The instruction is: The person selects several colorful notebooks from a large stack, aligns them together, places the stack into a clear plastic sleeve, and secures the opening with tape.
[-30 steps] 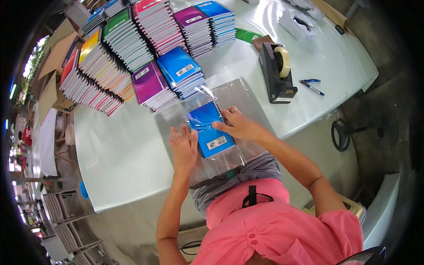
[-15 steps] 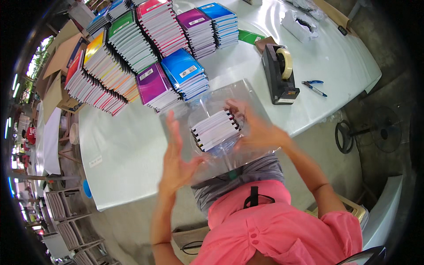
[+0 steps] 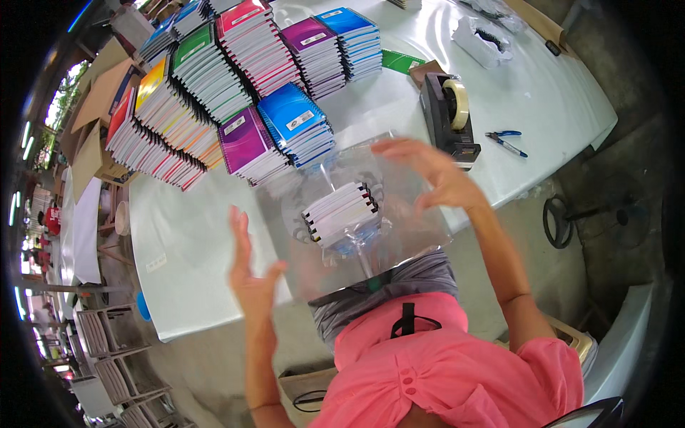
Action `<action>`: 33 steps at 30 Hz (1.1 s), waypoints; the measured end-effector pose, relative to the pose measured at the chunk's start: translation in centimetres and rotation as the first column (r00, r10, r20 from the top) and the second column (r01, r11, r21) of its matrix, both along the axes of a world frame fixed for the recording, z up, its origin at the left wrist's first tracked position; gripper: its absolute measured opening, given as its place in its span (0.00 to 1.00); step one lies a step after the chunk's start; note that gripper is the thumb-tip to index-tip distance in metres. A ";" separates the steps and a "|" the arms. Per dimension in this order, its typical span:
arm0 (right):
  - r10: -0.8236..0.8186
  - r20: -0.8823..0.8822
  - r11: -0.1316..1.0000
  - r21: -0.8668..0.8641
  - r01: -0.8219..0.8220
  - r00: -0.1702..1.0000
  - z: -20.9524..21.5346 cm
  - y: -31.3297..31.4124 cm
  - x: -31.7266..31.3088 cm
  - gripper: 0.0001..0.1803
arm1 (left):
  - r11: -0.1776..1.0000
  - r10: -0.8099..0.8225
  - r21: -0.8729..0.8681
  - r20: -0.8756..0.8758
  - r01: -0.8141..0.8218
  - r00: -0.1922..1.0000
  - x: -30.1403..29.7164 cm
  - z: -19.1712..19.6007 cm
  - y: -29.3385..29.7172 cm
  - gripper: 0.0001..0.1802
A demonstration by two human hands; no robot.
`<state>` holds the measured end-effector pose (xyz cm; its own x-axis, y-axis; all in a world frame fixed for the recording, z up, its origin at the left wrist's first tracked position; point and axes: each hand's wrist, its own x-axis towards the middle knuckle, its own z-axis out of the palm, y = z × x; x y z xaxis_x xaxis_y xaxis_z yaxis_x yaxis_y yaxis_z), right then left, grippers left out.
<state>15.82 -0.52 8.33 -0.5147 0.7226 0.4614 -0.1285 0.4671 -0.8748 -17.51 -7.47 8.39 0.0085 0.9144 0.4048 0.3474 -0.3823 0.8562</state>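
Observation:
A small stack of spiral notebooks [image 3: 341, 215] sits on a clear plastic sheet [image 3: 414, 221] at the table's near edge, page edges and black coils showing. The sheet spreads out flat around the stack and hangs slightly over the edge. My left hand [image 3: 253, 267] is held up beside the sheet's left side, thumb and fingers apart, holding nothing. Over the sheet's right side, my right hand [image 3: 435, 175] is raised, its fingers stretched out and apart from the notebooks.
Tall piles of coloured notebooks [image 3: 260, 60] stand at the back left. A black tape dispenser [image 3: 448, 121] and a blue-handled snipping tool [image 3: 508, 143] lie to the right. Cardboard boxes [image 3: 100, 107] stand past the left edge; a fan [image 3: 621, 207] stands at the right.
Both hands have moved apart, away from the notebook stack: the left to the left, the right up and to the right. The plastic now lies flatter around the stack.

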 end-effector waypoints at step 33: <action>-0.148 0.022 0.988 0.048 0.147 0.989 -4.3 -1.0 -5.5 0.28 | 0.990 -0.142 -0.008 0.013 0.142 0.990 3.3 -4.1 2.2 0.29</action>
<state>10.33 -1.48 4.06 -0.4157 0.7698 0.4843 -0.0335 0.5192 -0.8540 -14.21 -5.25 4.33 0.1336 0.9080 0.3972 0.2798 -0.4190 0.8638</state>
